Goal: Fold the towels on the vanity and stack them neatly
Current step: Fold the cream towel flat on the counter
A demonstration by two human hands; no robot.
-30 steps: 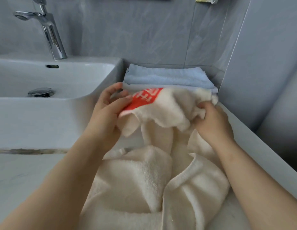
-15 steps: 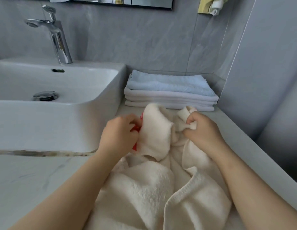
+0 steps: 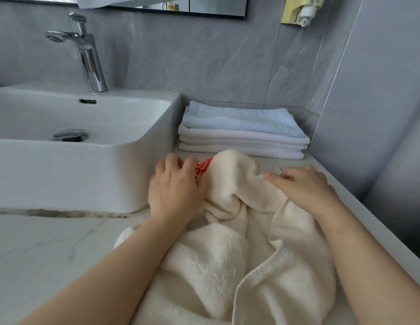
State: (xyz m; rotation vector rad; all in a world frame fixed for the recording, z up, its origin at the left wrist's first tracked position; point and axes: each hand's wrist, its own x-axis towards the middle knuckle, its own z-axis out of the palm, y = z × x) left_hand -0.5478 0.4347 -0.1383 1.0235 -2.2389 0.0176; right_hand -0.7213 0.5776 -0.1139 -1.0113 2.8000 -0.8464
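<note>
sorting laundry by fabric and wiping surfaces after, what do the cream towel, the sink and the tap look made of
Cream towel: thick, fluffy terry or fleece, possibly cotton, going by its deep matte pile and stitched hem.
Sink: probably glazed white ceramic, given its smooth, glossy, rounded walls.
Tap: polished chrome-look metal with mirror-like reflections.

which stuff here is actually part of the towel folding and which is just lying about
Part of the job: cream towel; left hand and right hand touching it; folded towel stack; vanity top.

Just lying about: sink; faucet; mirror; yellow wall holder.
</note>
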